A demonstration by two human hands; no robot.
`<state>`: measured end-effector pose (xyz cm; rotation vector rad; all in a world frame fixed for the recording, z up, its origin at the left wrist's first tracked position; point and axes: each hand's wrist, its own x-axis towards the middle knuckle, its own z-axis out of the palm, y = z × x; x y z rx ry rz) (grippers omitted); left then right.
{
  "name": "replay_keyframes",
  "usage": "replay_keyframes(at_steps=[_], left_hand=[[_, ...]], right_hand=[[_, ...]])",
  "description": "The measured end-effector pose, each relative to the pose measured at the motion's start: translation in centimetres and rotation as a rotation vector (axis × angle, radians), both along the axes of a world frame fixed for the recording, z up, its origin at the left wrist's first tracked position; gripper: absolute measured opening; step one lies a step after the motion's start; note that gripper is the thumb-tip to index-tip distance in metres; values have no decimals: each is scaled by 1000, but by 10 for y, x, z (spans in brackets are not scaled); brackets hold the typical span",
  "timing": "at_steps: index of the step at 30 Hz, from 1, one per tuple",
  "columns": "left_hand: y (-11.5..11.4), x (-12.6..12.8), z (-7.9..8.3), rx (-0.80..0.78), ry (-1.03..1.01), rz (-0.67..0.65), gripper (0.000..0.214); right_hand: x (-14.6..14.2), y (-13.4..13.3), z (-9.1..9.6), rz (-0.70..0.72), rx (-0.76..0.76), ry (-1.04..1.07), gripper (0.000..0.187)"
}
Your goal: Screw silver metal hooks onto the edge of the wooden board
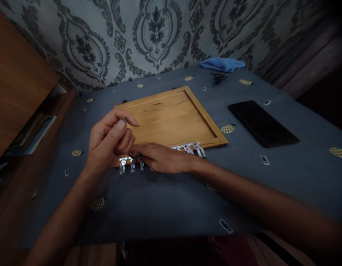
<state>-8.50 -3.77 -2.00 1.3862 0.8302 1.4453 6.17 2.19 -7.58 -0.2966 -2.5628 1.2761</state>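
Note:
A wooden board [171,118] with a raised rim lies on the blue-grey cloth. A metal rail of hooks [189,149] runs along its near edge. My left hand [111,142] hovers over the rail's left end, thumb and forefinger pinched together; a small grey thing seems to sit at the thumb tip, too small to name. My right hand [162,158] lies palm down across the middle of the rail, fingers stretched left and touching it.
A black phone [262,122] lies on the cloth to the right of the board. A blue cloth [222,63] and a small dark object [219,77] sit at the back. A wooden shelf [18,81] with books stands at the left.

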Motion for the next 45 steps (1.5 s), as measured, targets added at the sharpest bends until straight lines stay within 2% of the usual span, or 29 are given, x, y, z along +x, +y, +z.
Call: replay_keyframes(at_steps=[4,9,15,24,33,42,45], left_hand=[[-4,0,0,34,3,42,16],[-12,2,8,73,-20,113,14],[-13,4,7,40,-18,71,17],[-13,5,2,31,-29,88,16],[-12,6,3,64,-36,197,14],[-12,6,-2,50,-15,179,14],[-11,2,-2,48,54,139,14]], right_hand=[[0,0,-2,-2,-25,-5,34],[1,-2,-4,-44,-18,-7,44],[2,-2,-5,-42,-46,-7,51],[1,-2,-3,-19,-55,21,44],[4,-3,0,-37,-106,8,36],[4,-3,2,-40,-99,-20,30],[4,-3,2,-41,-102,-12,33]])
